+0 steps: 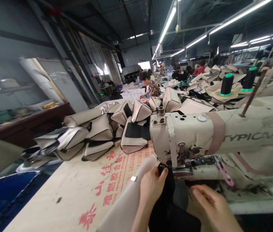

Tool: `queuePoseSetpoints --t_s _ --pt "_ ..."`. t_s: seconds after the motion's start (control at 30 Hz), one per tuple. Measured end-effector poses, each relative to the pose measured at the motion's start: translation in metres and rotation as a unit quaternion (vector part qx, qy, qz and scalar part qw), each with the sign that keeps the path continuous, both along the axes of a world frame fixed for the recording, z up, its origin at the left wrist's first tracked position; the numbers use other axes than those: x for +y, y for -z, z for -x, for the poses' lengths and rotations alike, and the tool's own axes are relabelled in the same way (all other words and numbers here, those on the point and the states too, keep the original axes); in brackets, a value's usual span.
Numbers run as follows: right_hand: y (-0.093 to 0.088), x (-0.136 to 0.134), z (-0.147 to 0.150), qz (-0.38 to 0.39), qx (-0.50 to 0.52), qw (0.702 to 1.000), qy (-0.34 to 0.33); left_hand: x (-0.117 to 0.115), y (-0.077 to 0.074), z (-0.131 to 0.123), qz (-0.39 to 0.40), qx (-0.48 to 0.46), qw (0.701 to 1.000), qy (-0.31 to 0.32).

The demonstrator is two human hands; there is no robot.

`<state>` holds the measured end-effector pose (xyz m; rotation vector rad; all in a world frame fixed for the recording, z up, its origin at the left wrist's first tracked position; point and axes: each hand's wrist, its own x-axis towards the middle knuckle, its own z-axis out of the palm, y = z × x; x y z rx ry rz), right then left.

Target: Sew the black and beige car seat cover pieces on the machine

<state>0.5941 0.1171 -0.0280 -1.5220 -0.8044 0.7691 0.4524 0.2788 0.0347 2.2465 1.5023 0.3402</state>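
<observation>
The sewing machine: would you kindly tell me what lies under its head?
Under the sewing machine sits black fabric, held by the left hand. The needle plate is hidden beneath the fabric.

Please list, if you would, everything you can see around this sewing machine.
sewing machine: one, cream, right foreground, marked TYPICAL
thread cones: two, black with green tops, behind the machine
padded covers: many, beige and black, piled on the table
work table: one, pale with red print, foreground
fluorescent lights: several, white, overhead
co-worker: one, leopard-print top, mid-distance
beige fabric: one piece, on the table edge
black fabric: one piece, below the needle area
left hand: one, fingers on the black fabric
right hand: one, right of the black fabric
</observation>
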Motion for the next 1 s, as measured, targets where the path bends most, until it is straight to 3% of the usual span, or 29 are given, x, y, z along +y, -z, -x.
queuePoseSetpoints --t_s 0.07,0.2,0.37,0.67,0.8,0.9,1.0 --pt "0.003 0.041 0.037 -0.010 0.029 0.999 -0.041 0.001 0.001 0.001 0.002 0.001 1.000 0.004" --pt "0.009 0.076 0.061 -0.026 0.043 0.997 0.053 0.005 0.002 0.001 0.006 0.003 1.000 0.022" --pt "0.015 0.084 0.062 -0.021 0.075 0.989 0.125 0.016 0.002 -0.003 0.010 0.007 0.999 0.033" --pt "0.008 0.095 0.069 -0.012 0.090 0.983 0.161 0.031 0.000 -0.010 0.014 0.025 0.999 0.033" --pt "0.010 0.099 0.069 -0.010 0.074 0.985 0.152 0.031 -0.002 -0.011 0.016 0.033 0.999 0.030" --pt "0.008 0.098 0.068 -0.010 0.062 0.992 0.107 0.031 -0.003 -0.011 0.014 0.033 0.999 0.031" --pt "-0.002 0.069 0.044 -0.016 0.014 0.998 0.061 0.031 -0.003 -0.011 0.008 0.030 0.999 0.031"
